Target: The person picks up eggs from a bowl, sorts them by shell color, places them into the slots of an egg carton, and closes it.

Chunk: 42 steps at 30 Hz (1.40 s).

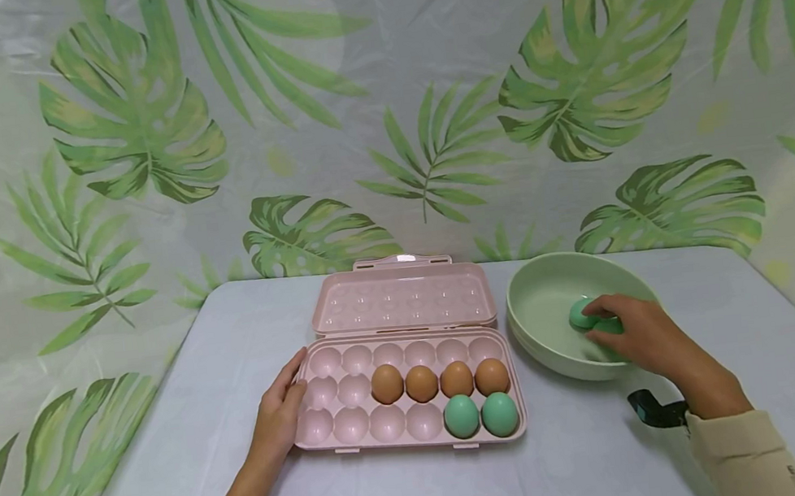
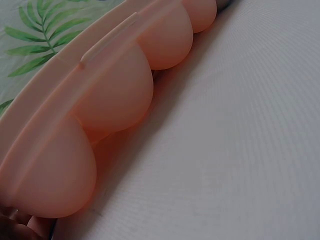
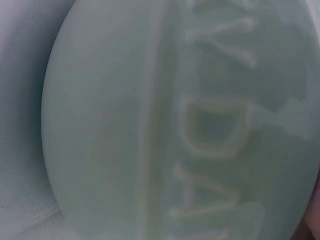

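At its left end, a pink egg box (image 1: 413, 434) with its lid raised is gripped by my left hand (image 1: 277, 417). Four brown eggs, one of them a brown egg (image 1: 387, 384), fill the right part of its middle row. Two green eggs, including this green egg (image 1: 500, 414), sit at the right of the front row. Inside the pale green bowl (image 1: 543, 297), my right hand (image 1: 639, 335) pinches a green egg (image 1: 609, 327) between thumb and fingers. Another green egg (image 1: 582, 314) lies by its fingertips. The left wrist view shows the box's rounded cups (image 2: 115, 95).
The bowl stands close to the right of the egg box on a white-covered table (image 1: 396, 494). Behind the table hangs a leaf-patterned cloth (image 1: 419, 49). Raised letters mark the bowl's outer wall (image 3: 100, 125) in the right wrist view.
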Available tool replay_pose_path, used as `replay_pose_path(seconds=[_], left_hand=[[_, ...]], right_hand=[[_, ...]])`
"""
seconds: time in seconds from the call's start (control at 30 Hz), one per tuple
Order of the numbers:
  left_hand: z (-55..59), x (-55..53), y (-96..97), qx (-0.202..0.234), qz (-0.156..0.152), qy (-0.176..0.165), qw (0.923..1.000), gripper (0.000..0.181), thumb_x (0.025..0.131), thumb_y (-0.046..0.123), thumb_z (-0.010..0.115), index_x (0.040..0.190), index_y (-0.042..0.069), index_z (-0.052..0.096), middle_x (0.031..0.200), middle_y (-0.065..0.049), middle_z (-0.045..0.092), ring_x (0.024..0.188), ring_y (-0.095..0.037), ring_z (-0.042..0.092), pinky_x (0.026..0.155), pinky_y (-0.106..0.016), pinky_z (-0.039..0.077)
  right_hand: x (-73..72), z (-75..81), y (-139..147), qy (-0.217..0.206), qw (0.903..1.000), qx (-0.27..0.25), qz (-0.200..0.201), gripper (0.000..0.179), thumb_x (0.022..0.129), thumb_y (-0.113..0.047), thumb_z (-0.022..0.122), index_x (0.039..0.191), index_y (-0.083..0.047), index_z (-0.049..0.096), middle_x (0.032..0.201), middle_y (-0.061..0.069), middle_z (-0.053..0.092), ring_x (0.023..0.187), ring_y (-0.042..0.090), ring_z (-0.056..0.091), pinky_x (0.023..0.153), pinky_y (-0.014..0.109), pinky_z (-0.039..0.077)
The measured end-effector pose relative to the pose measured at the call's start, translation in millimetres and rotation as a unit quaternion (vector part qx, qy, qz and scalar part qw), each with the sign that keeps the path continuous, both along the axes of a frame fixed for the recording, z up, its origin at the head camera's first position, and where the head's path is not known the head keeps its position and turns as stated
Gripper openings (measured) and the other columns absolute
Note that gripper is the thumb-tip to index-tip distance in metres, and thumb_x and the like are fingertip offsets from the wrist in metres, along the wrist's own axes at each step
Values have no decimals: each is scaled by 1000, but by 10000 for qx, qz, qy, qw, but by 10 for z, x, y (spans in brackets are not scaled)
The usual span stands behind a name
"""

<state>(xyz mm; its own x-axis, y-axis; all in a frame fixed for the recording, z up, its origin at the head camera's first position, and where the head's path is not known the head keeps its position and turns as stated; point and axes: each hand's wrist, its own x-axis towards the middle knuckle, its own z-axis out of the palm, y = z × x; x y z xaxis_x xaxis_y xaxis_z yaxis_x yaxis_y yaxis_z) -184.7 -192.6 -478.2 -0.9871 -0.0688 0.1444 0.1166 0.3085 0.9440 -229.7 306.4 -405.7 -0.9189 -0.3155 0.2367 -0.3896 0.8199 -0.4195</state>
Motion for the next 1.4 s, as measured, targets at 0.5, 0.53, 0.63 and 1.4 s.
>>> replay_pose_path(seconds=[0.5,0.53,0.63,1.4], left_hand=[[-22,-7,-13,72,35,-23,10000,46,101,9,41,146,11,42,151,-4,39,142,-17,26,103,-4,21],[-21,-8,-12,80,24,-13,10000,46,101,9,41,146,10,42,151,-5,39,142,-18,26,103,-4,21],[-11,-5,-6,103,2,-22,9999,46,101,9,41,146,10,42,151,-5,39,143,-18,26,106,-7,21],[0,2,-2,113,5,-82,9999,45,101,11,42,147,11,42,152,-3,38,143,-17,26,110,-13,20]], right_hand=[[-38,-32,1,-486,9986,158,103,31,82,-13,76,106,3,66,102,19,68,95,38,63,80,51,52],[-40,-34,3,-510,9985,189,112,31,82,-15,76,106,2,66,102,18,68,95,38,63,80,52,51],[-39,-35,7,-630,9977,221,152,33,82,-19,76,106,1,66,102,18,69,95,38,63,80,52,51],[-73,-13,-24,-1098,9919,582,243,37,80,-28,77,103,0,69,94,10,69,87,28,63,74,43,50]])
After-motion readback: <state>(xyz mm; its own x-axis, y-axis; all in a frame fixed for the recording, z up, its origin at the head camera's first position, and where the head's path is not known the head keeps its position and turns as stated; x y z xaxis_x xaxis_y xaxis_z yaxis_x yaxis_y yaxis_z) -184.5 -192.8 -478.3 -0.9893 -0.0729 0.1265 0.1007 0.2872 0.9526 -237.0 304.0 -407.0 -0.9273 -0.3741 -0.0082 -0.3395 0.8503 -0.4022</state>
